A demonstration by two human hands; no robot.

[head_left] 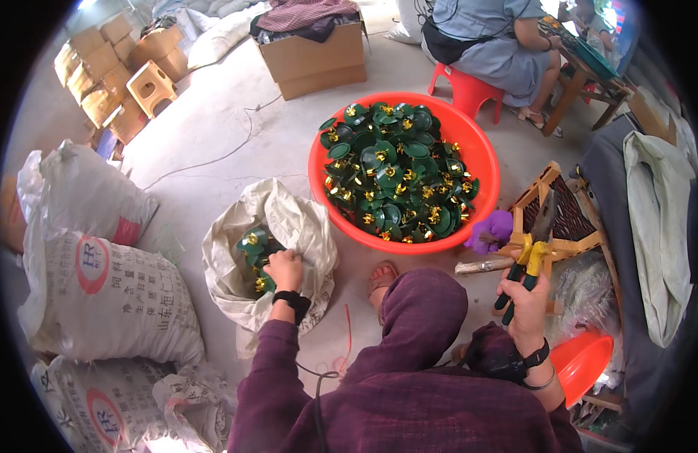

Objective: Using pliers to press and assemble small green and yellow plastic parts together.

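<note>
My left hand (284, 270) reaches into an open white woven sack (232, 298). Its fingers curl down against green disc-shaped pieces (252, 241) with gold metal bits; the fingertips are hidden, so what they grip does not show. On the right, my right hand (528, 306) is closed round a pair of pliers (535, 253) with yellow and dark green handles, the jaws pointing up. Beyond both hands sits a round red-orange basin (481, 143), heaped with the same kind of green and gold pieces.
Full printed sacks (138, 302) are stacked at the left. A cardboard box (315, 64) holding cloth stands at the far side. Right of the basin are a wooden frame (575, 245), a purple bundle (491, 230) and a red dish (583, 362). Another person sits on a red stool (470, 90).
</note>
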